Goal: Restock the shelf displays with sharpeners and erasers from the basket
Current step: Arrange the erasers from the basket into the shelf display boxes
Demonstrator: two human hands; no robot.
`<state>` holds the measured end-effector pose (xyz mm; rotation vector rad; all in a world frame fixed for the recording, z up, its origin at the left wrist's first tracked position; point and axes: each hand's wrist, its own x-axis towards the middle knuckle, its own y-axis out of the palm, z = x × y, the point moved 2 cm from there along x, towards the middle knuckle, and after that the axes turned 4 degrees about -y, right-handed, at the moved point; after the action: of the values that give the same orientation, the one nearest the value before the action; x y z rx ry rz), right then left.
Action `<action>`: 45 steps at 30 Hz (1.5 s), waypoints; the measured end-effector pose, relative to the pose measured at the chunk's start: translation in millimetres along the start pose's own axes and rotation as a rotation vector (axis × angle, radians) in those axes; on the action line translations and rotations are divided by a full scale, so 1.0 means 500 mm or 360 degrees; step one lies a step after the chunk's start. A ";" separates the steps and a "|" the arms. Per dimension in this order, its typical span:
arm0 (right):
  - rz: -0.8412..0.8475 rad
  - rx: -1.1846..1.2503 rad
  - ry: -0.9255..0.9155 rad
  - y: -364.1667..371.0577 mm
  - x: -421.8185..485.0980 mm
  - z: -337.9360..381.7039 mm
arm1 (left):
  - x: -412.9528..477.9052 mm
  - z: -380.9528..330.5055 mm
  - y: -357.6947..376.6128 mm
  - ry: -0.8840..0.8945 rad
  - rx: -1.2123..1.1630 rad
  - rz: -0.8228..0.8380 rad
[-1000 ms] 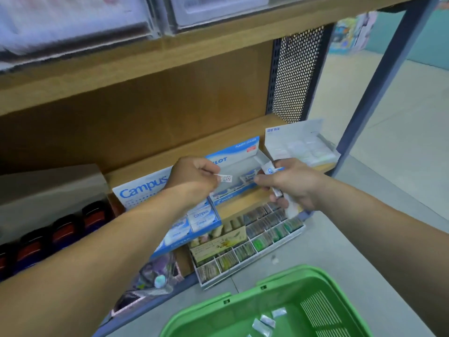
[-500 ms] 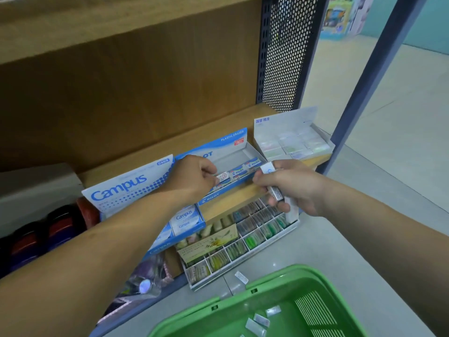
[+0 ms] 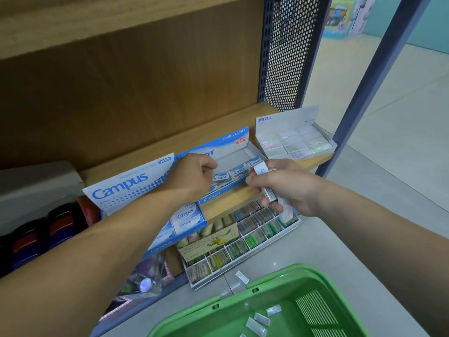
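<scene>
Over the front lip of the Pilot box [image 3: 218, 192], the right hand [image 3: 289, 188] grips wrapped erasers [image 3: 268, 192], their long axis steep and the white end pointing up toward the box. The left hand [image 3: 193, 176], knuckles up, curls its fingers into the box; whether it pinches anything is hidden. The green basket [image 3: 274, 279] sits below.

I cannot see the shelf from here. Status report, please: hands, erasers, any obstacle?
Left hand curled in Pilot box, grip hidden. Right hand grips several erasers. Nothing blocks the box. One packet lies on floor beside green basket.
</scene>
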<state>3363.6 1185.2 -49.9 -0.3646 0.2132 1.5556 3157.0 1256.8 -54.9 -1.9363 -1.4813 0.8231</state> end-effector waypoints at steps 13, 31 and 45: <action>0.0164 -0.0602 0.0073 -0.030 -0.058 -0.068 | -0.135 -0.094 -0.005 0.0975 0.0234 -0.0434; 0.0118 -0.0795 0.0199 -0.111 -0.111 -0.264 | -0.220 0.111 0.298 -0.0544 -0.0072 0.1327; -0.0078 -0.0344 0.0468 -0.123 -0.109 -0.370 | -0.141 0.293 0.529 0.0404 0.0615 0.1181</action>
<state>3441.7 1069.3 -196.3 -0.7652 0.2622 1.4763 3198.1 1136.5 -338.0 -2.1745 -0.3872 1.0210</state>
